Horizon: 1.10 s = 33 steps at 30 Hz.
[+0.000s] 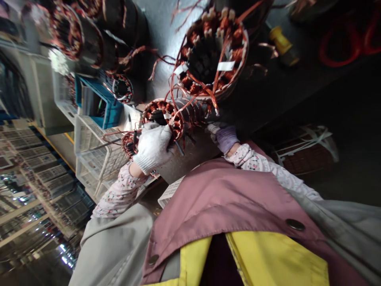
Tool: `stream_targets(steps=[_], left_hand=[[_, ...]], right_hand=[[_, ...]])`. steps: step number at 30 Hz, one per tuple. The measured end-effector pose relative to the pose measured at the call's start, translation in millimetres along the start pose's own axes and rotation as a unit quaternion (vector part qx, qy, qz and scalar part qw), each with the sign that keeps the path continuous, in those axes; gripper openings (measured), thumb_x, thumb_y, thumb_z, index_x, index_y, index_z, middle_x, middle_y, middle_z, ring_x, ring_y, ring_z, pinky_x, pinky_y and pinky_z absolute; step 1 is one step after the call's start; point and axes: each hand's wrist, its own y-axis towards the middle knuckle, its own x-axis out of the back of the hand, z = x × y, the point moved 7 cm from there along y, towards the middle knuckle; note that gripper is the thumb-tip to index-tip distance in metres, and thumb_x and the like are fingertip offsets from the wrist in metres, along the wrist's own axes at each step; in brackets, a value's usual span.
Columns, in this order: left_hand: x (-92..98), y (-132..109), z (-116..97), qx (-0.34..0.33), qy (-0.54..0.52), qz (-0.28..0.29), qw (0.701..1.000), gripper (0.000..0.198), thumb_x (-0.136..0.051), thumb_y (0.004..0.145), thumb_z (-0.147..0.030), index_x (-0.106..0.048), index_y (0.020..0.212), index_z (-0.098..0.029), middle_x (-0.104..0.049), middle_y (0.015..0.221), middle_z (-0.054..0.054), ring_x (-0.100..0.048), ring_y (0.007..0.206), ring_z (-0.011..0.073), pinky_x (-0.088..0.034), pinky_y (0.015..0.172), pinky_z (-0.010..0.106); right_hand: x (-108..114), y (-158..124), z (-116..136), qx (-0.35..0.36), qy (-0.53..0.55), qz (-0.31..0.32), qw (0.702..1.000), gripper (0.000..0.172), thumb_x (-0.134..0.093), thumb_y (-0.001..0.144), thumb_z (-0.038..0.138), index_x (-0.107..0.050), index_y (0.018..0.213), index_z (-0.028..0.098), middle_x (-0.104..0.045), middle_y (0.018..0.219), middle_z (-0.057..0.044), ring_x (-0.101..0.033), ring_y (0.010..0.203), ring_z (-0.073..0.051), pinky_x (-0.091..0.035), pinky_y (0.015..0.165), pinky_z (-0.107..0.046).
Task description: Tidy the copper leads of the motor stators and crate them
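One stator (185, 113), axis crosswise, facing left (left hand (153, 147), right hand (224, 137): can't tell grip).

No text readable; white tags (226, 66) on stators (237, 53) illegible.

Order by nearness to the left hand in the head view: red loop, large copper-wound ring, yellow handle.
1. Large copper-wound ring, above and right of the left hand.
2. Yellow handle, upper right.
3. Red loop, near right edge.

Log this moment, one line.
Left hand: white-gloved, at smaller stator | Right hand: purple-gloved, near its right end | Larger stator: beyond both
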Motion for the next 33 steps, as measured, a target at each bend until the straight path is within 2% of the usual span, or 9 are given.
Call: stream_targets(steps=[5,10,14,16,20,26,30,32,33], left_hand=[[-0.6,-0.3,0.0,0.0,0.02,0.003,1.0,0.025,-0.055,0.074,-0.032,-0.063,0.094,-0.02,-0.067,0.074,0.007,-0.067,0.076,0.0262,-0.046,0.093,0.044],[-0.1,-0.4,-0.1,-0.003,0.023,-0.004,1.0,0.027,-0.054,0.075,-0.033,-0.065,0.096,-0.02,-0.067,0.074,0.006,-0.067,0.077,0.0267,-0.046,0.092,0.044],[-0.8,0.7,-0.2,-0.003,0.031,0.004,0.999,0.025,-0.054,0.074,-0.033,-0.064,0.094,-0.021,-0.067,0.074,0.006,-0.067,0.077,0.0259,-0.046,0.092,0.043],[-1.7,1.2,-0.4,-0.001,0.036,0.014,0.999,0.025,-0.054,0.074,-0.033,-0.063,0.094,-0.02,-0.068,0.074,0.007,-0.067,0.076,0.0262,-0.046,0.093,0.044],[-1.7,1.0,-0.2,-0.003,0.038,0.013,0.999,0.026,-0.053,0.074,-0.033,-0.062,0.094,-0.019,-0.068,0.075,0.008,-0.068,0.075,0.0268,-0.047,0.093,0.045],[-1.2,-0.4,0.8,-0.003,0.014,0.002,1.0,0.022,-0.055,0.074,-0.032,-0.062,0.092,-0.021,-0.066,0.072,0.007,-0.066,0.074,0.0259,-0.047,0.091,0.045],[-1.8,0.2,1.7,0.007,0.027,0.007,1.0,0.023,-0.055,0.073,-0.031,-0.062,0.092,-0.021,-0.067,0.074,0.007,-0.067,0.077,0.0269,-0.047,0.093,0.045],[-1.3,1.3,3.4,0.013,0.037,0.001,0.999,0.024,-0.055,0.074,-0.031,-0.062,0.093,-0.021,-0.068,0.076,0.007,-0.068,0.077,0.0271,-0.048,0.093,0.045],[-1.1,1.9,4.4,0.016,0.04,-0.001,0.999,0.024,-0.055,0.075,-0.032,-0.063,0.094,-0.021,-0.069,0.077,0.008,-0.068,0.078,0.0275,-0.048,0.092,0.045]], right_hand=[[-2.6,-1.8,1.6,-0.003,0.01,-0.009,1.0,0.011,-0.069,0.076,0.017,-0.063,0.067,0.018,-0.056,0.055,0.005,-0.039,0.04,-0.005,-0.03,0.039,-0.02],[-11.8,5.3,5.8,0.026,0.005,-0.019,0.999,0.019,-0.071,0.076,0.016,-0.057,0.064,0.019,-0.055,0.057,0.006,-0.041,0.042,-0.005,-0.036,0.042,-0.021],[-7.0,7.2,2.3,0.045,-0.039,0.012,0.998,0.006,-0.069,0.08,0.017,-0.065,0.075,0.017,-0.056,0.055,0.006,-0.042,0.04,-0.007,-0.036,0.042,-0.022],[-4.4,6.8,1.8,0.062,-0.081,0.04,0.994,0.008,-0.069,0.083,0.023,-0.069,0.08,0.016,-0.057,0.055,0.005,-0.045,0.04,-0.008,-0.038,0.043,-0.022],[-3.5,11.4,10.4,0.129,-0.176,0.042,0.975,0.014,-0.067,0.087,0.024,-0.073,0.077,0.015,-0.065,0.061,0.0,-0.055,0.048,-0.011,-0.047,0.054,-0.024],[-8.9,15.9,14.1,0.177,-0.254,0.071,0.948,0.021,-0.065,0.09,0.024,-0.078,0.103,0.015,-0.077,0.08,-0.005,-0.07,0.067,-0.018,-0.058,0.078,-0.033],[-20.5,21.0,24.1,0.212,-0.285,0.05,0.933,0.01,-0.066,0.086,0.016,-0.076,0.083,0.016,-0.078,0.099,-0.009,-0.071,0.101,-0.024,-0.052,0.102,-0.038],[-26.9,26.2,24.6,0.191,-0.253,0.062,0.946,0.011,-0.07,0.083,0.014,-0.071,0.072,0.018,-0.078,0.091,-0.007,-0.071,0.098,-0.022,-0.053,0.101,-0.036],[-27.9,27.5,23.6,0.176,-0.236,0.071,0.953,0.015,-0.071,0.084,0.017,-0.068,0.069,0.019,-0.076,0.083,-0.006,-0.071,0.088,-0.021,-0.056,0.095,-0.035]])
